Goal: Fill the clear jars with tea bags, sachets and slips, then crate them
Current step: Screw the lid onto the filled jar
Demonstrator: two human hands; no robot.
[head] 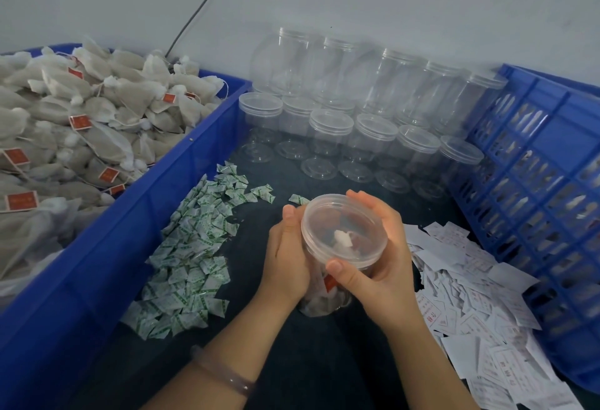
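A clear jar [328, 299] with tea bags and red tags inside stands on the dark table near me. My left hand [289, 257] grips its side. My right hand [380, 260] curls round its clear lid [344, 231], thumb on the near rim. Green-and-white sachets [191, 257] lie in a heap to the left of the jar. White slips [477, 305] are scattered to its right. Tea bags [71, 127] with red tags fill the blue bin [107, 247] at the left.
Several lidded clear jars [367, 117], with nothing in them, stand stacked in rows against the back wall. A blue slatted crate [545, 188] stands at the right, jars showing through its slats. A dark cable [201, 6] runs down the wall.
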